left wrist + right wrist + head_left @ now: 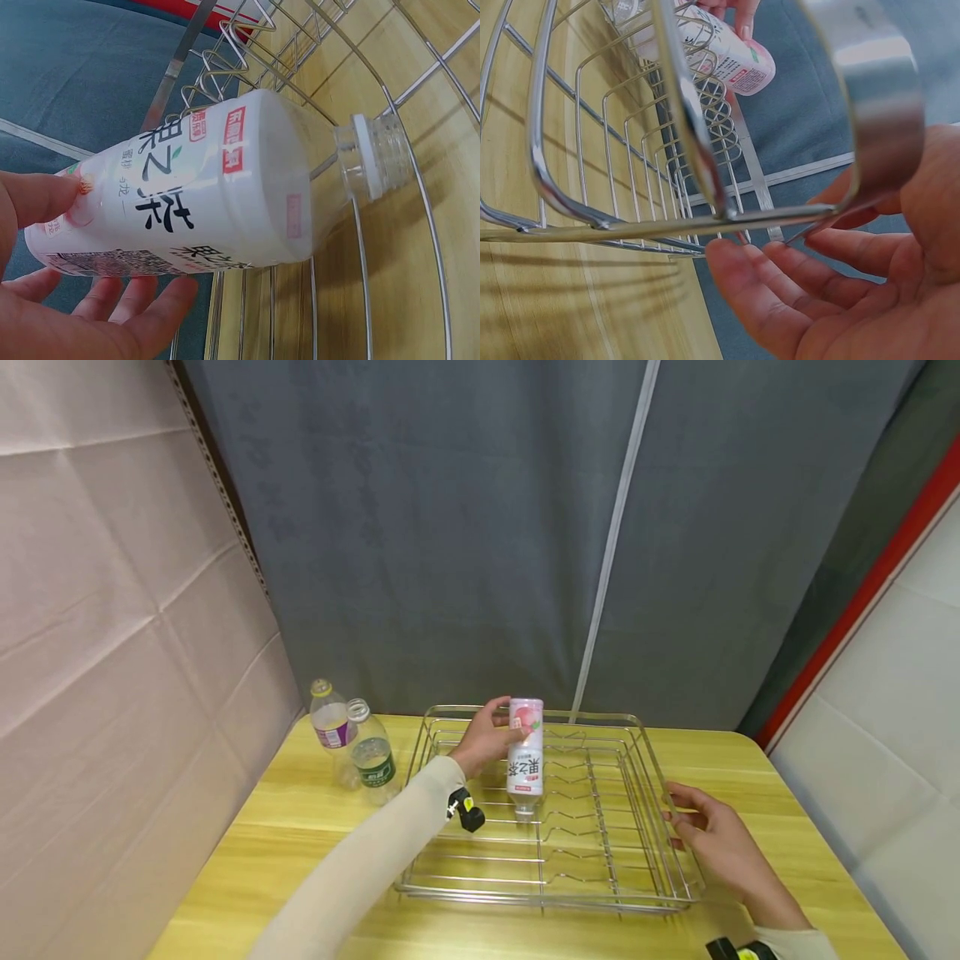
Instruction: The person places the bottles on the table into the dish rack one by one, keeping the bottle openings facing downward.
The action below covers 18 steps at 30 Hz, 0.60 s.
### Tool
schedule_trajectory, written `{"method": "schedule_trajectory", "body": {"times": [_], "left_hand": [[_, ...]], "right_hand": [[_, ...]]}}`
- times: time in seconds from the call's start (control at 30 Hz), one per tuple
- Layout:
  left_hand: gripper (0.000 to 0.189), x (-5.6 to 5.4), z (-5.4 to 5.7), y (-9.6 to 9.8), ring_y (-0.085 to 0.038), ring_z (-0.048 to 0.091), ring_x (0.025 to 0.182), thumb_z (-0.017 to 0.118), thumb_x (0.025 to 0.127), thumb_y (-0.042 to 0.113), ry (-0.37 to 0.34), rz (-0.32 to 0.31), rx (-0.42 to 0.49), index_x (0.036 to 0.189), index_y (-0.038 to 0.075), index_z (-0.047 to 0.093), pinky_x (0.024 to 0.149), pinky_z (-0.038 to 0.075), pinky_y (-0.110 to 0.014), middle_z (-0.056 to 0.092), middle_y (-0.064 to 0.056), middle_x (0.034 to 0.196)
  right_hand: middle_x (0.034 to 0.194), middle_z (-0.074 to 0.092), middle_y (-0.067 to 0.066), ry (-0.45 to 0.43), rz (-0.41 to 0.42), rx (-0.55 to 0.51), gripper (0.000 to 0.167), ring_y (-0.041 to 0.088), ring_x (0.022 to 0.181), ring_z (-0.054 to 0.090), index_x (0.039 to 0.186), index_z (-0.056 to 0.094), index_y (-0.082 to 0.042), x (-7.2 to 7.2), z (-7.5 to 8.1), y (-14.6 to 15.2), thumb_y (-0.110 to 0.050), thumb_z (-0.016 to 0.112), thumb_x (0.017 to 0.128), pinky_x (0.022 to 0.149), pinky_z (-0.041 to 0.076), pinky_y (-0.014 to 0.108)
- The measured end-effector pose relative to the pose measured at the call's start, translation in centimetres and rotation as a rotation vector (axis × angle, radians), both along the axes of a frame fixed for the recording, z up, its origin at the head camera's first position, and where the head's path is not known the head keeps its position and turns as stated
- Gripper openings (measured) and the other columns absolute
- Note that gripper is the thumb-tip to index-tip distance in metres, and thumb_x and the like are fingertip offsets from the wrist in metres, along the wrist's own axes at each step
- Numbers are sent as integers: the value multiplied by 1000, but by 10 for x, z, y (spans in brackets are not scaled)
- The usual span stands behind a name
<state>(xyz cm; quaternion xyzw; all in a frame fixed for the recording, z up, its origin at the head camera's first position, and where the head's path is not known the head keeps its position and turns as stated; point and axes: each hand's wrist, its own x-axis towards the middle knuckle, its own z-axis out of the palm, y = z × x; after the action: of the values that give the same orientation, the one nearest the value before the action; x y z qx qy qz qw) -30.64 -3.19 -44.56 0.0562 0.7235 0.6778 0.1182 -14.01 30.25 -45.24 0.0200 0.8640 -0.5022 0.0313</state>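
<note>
Cream-coloured, the left sleeve point(352, 868) crosses the near-left corner of a wire rack point(525, 900) on a wood-grain tabletop point(240, 877), as a person's left hand point(480, 745) holds a white-and-pink labelled bottle point(525, 760) over the rack's interior, left of its centre. Inverted and tilted, the bottle points its clear, seemingly uncapped neck down toward the rack's wires; contact cannot be confirmed. Thumb on one side, fingers on the other, the left grip spans the bottle near its base. At the rack's right side, the right hand point(716, 839) has half-bent fingers at the rail, though whether that grip pinches the metal cannot be told. Left of the rack stand a purple-labelled bottle point(336, 735) and a green-labelled bottle point(374, 760). No liquid shows in the held bottle's neck, so it is probably light; its thin plastic likely dents under a hard squeeze, and the smooth label may slip. Mid-body looks the surest hold, leaving the neck free.
</note>
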Motion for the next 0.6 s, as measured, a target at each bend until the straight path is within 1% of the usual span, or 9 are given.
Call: {"method": "schedule_trajectory", "body": {"times": [0.17,0.27,0.43,0.5,0.6], "left_hand": [[81,1,2,0,-34,70,111,78,95,10,-12,-3,-9,164,17,36,84,66,-42,54,-23,147],[83,1,4,-1,-35,69,114,78,94,8,-8,1,-13,164,17,34,87,65,-45,54,-23,149],[83,2,13,-5,-37,66,124,77,95,8,9,20,-39,165,17,34,97,62,-48,53,-22,152],[83,3,17,-7,-38,63,129,78,94,10,26,29,-66,165,17,35,102,60,-50,53,-21,152],[83,5,23,-11,-37,59,136,81,93,16,47,45,-109,164,19,37,109,55,-51,53,-19,154]], "right_hand": [[148,49,34,-4,3,-11,56,24,113,66,159,35,7,0,-1,1,4,48,105,79,65,32],[148,49,34,-7,4,-19,56,19,112,66,160,34,7,0,-2,2,4,49,105,79,65,32],[147,51,34,-4,8,-31,57,9,106,66,160,34,7,1,0,1,4,49,105,78,65,31],[146,52,33,-4,6,-37,57,7,105,66,160,35,7,1,0,0,4,49,105,78,65,31],[144,54,32,-7,1,-43,57,9,106,67,160,35,6,2,1,-1,3,49,105,77,65,31]]}}
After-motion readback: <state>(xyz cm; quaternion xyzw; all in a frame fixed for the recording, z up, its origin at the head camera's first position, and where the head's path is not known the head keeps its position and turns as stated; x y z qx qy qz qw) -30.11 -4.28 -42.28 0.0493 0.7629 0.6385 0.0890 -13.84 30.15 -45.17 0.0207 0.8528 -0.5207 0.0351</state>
